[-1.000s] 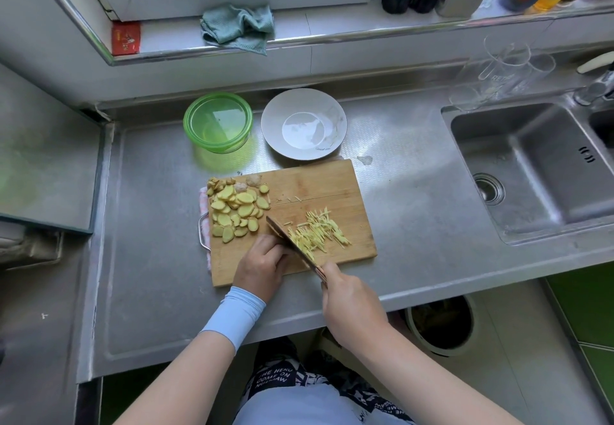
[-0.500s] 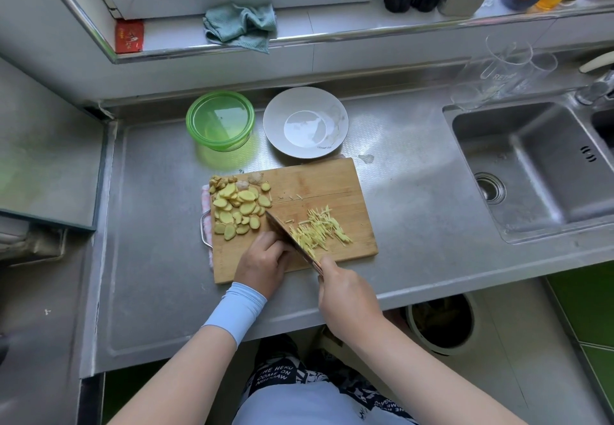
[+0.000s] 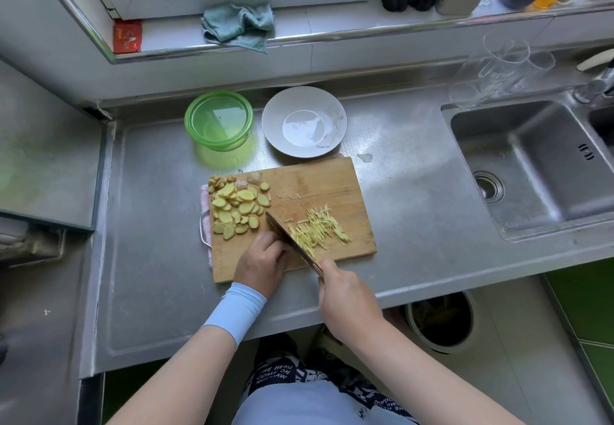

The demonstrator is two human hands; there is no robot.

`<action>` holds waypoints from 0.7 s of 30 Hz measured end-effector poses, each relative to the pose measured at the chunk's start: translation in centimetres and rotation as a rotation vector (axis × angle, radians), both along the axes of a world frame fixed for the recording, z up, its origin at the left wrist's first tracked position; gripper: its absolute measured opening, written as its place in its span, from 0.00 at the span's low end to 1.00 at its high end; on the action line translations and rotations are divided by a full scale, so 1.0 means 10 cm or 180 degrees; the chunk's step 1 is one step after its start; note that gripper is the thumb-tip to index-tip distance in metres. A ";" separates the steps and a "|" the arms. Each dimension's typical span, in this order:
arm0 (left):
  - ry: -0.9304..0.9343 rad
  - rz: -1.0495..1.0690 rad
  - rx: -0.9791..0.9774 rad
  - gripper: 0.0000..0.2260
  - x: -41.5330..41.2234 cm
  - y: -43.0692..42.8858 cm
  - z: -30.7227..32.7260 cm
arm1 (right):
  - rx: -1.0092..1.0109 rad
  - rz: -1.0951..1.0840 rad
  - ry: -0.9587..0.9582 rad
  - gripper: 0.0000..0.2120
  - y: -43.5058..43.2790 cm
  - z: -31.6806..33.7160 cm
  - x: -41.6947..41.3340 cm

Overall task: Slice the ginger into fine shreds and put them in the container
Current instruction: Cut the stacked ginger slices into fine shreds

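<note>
View: head camera, looking down on a steel counter [image 3: 149, 242] with a sink [image 3: 531, 145] set in at its right end.
Cutting board [image 3: 315, 182]: wooden, at the middle of the counter, close to its front edge; a pink cloth [image 3: 203, 199] shows under its left edge.
Ginger slices [image 3: 237, 205]: a heap filling the board's far left corner and running down along its left edge.
Ginger shreds [image 3: 319, 232]: a loose pile on the right half of the board, toward its near edge, just right of the blade.
Knife [image 3: 282, 232]: blade lies diagonally from the board's middle to its near edge, between slices and shreds.
Right hand [image 3: 345, 295]: wrapped round the knife handle, just off the board's near edge.
Left hand [image 3: 262, 263]: on the board near its near edge, fingers curled, knuckles against the blade's left face; what lies under the fingertips is hidden.
Container [image 3: 219, 144]: green, round, see-through, on the counter beyond the board's far left corner, apart from it.
Plate [image 3: 272, 115]: white, just right of the container, its near rim at the board's far edge.
Window ledge: a crumpled teal cloth [image 3: 239, 26].
Floor: a round bin [image 3: 442, 348] below the counter's front edge.
</note>
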State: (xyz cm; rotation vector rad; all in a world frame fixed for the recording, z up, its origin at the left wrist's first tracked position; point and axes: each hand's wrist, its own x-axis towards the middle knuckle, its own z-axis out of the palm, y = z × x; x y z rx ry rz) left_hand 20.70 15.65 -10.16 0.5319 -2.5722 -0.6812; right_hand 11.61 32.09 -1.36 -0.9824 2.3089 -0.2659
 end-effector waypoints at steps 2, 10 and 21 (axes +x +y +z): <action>-0.0038 -0.0024 0.0020 0.04 0.00 -0.01 0.00 | -0.0024 -0.0020 -0.0018 0.08 0.03 0.02 -0.01; -0.0013 -0.0073 0.0021 0.04 0.00 -0.01 -0.01 | 0.0029 -0.0045 0.0004 0.05 0.31 0.06 0.03; -0.0004 -0.0074 -0.0065 0.10 0.01 0.00 0.01 | -0.0094 -0.0029 -0.0022 0.07 0.10 0.01 -0.02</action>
